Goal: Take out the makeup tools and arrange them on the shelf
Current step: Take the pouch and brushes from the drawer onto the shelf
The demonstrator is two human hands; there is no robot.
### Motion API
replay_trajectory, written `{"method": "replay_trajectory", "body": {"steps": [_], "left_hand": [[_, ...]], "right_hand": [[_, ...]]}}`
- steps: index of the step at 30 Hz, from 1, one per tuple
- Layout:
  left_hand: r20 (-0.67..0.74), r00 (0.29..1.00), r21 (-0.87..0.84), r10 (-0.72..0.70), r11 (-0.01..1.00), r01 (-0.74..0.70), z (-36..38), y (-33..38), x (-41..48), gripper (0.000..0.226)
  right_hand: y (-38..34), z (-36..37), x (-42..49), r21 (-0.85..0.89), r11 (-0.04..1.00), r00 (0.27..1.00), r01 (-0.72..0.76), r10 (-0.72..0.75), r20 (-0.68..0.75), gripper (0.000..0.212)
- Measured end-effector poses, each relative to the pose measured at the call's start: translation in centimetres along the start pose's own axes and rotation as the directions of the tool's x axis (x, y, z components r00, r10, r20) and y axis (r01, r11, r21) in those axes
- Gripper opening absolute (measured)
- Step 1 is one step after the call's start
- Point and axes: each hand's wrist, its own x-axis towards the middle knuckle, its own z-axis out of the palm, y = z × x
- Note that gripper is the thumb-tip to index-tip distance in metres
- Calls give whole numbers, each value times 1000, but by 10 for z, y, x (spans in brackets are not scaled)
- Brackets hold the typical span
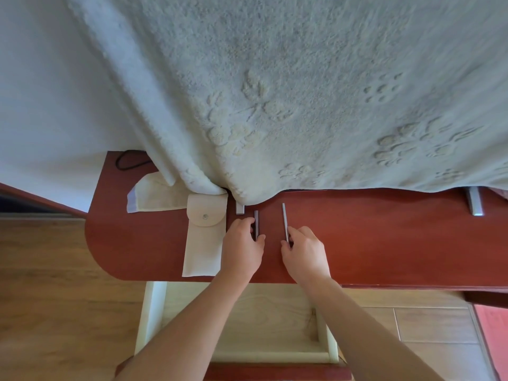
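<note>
Red-brown wooden bench (384, 243): carries your items. Cream fabric snap pouch (203, 251) lies flat towards its left end, just beside your left grip (242, 246), whose fingers curl round a short dark-grey makeup stick (256, 220). Your right grip (303, 251) pinches the near end of a long slim grey makeup tool (284, 218) lying on the bench.

Short grey stick (256, 221), longer stick (284, 220), parallel

Shelf (384, 243) open at right — blanket (302, 78) overhangs rear edge, pouch (203, 251) crowds left.
</note>
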Motion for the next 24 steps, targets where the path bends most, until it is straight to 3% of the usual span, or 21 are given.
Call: {"method": "replay_trajectory", "body": {"steps": [14,24], "left_hand": [[11,1000,-31,27,999,-27,-4,-6,0,48],[-72,972,-16,224,974,-225,-29,-20,-54,51]], "right_hand": [[-2,-1,-6,7,999,999,-34,33,23,18],[2,-14,-54,6,998,997,70,-70,-40,52]]}}
